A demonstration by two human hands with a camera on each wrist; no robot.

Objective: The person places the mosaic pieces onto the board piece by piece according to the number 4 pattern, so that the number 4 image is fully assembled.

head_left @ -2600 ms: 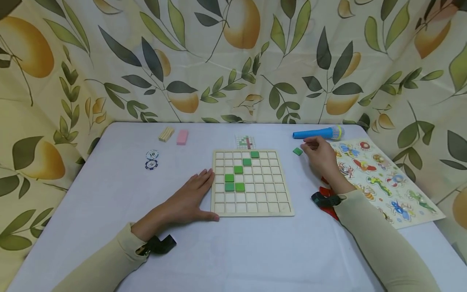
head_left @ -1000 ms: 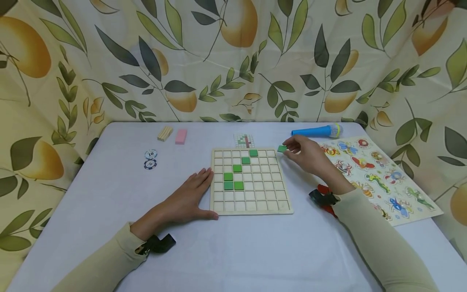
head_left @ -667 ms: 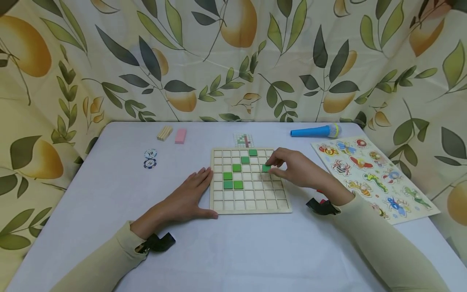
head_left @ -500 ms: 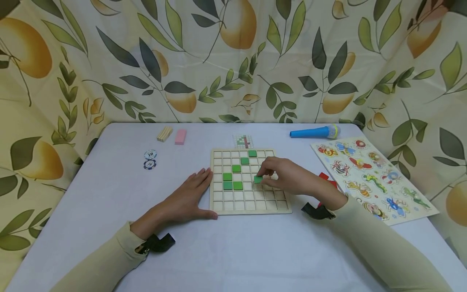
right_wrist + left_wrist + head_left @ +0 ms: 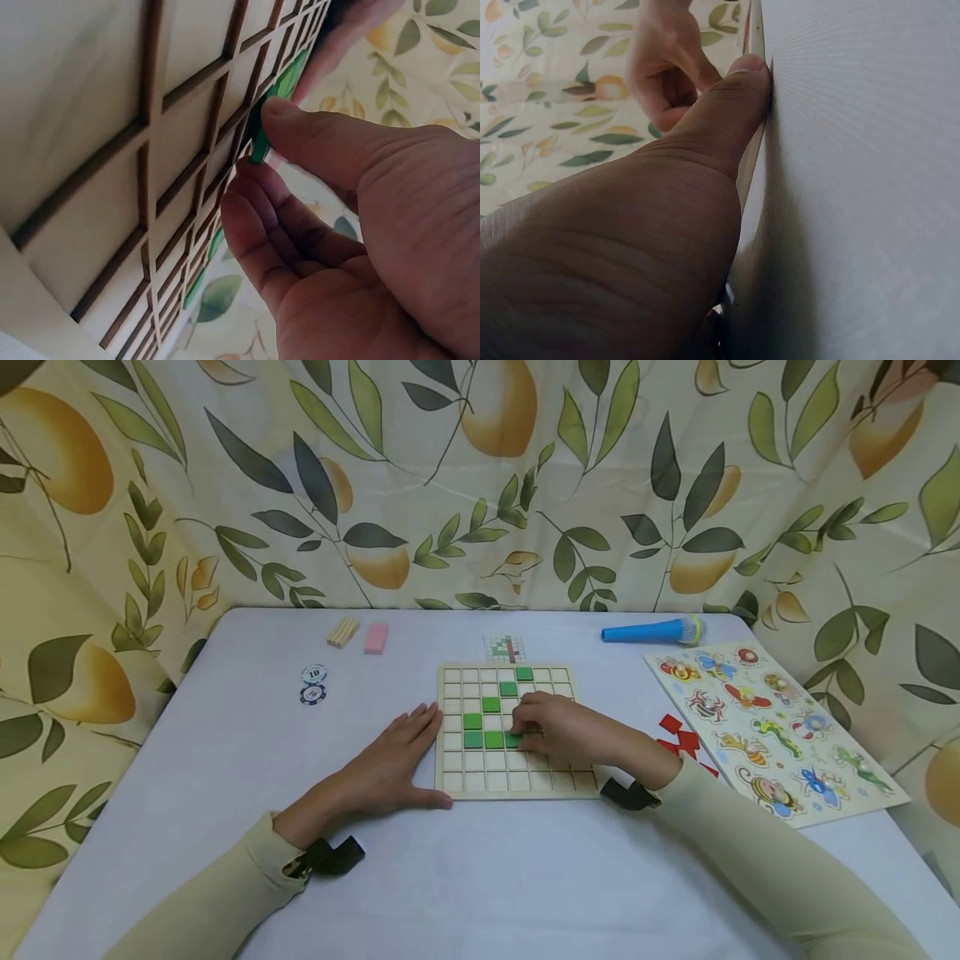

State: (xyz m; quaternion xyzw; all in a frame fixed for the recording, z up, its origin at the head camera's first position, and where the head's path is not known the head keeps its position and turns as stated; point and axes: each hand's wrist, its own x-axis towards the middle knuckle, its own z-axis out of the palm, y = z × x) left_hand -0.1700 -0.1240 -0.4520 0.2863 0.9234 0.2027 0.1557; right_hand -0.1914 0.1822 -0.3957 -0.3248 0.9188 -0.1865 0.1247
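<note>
So my right hand (image 5: 558, 735) is pinching a green tile (image 5: 513, 740) down into the grid board (image 5: 517, 781), right next to the two greens in that row. My left hand (image 5: 390, 768) lies flat and spread on the table (image 5: 480, 877), thumb against the board's left edge.

The only readable mark is the number "10" on the round white-and-blue poker chip (image 5: 314, 674), which lies on the pale lavender table (image 5: 225, 760) to the left of the wooden grid board. The darker blue poker chip (image 5: 312, 694) just in front of it carries a mark at its centre that is too small to read. The small printed pattern card (image 5: 504, 648) behind the board shows coloured squares only, with no legible writing.
</note>
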